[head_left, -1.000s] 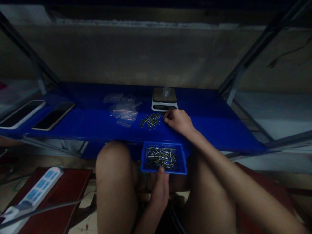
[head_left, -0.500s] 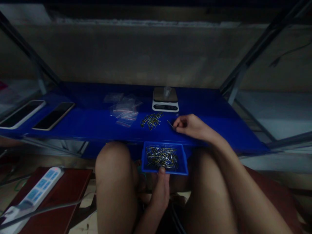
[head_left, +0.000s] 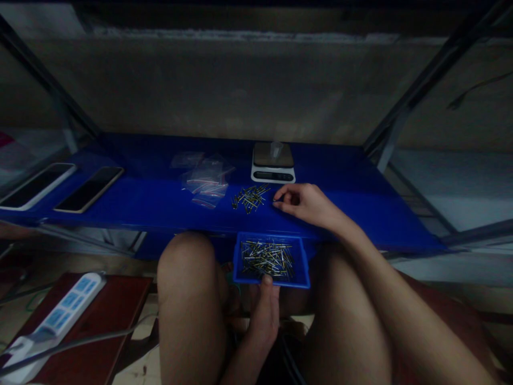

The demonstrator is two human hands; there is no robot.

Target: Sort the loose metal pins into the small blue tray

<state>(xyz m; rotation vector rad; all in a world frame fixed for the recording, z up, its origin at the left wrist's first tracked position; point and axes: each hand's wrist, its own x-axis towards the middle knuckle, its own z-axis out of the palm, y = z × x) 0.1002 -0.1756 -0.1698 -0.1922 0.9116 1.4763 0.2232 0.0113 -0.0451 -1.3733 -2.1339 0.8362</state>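
My left hand (head_left: 265, 310) grips the near side of a blue plastic tray (head_left: 303, 262), thumb over its rim. Many thin metal pins (head_left: 266, 258), silver and brass-coloured, lie jumbled inside it. Over the table, my right hand (head_left: 302, 202) is pinched; a small dark end shows at its fingertips, and the rest of what it holds is hidden. Just left of those fingertips is a loose pile of similar pins (head_left: 251, 198) on the blue tabletop (head_left: 332, 174). Behind the hand stands a white digital scale (head_left: 273, 175) bearing a small clear cup (head_left: 276, 149).
Clear zip bags (head_left: 208, 176) lie overlapping left of the pile. Two phones, one white-edged (head_left: 38, 186) and one dark (head_left: 90, 190), rest at the table's left end. Metal frame posts (head_left: 387, 139) flank the table. A white power strip (head_left: 66, 315) lies on a reddish-brown surface at lower left.
My right hand has moved slightly left, closer to the pile. The thin pin that stuck out of its fingers earlier is now mostly out of sight. My left hand and the tray stay put.
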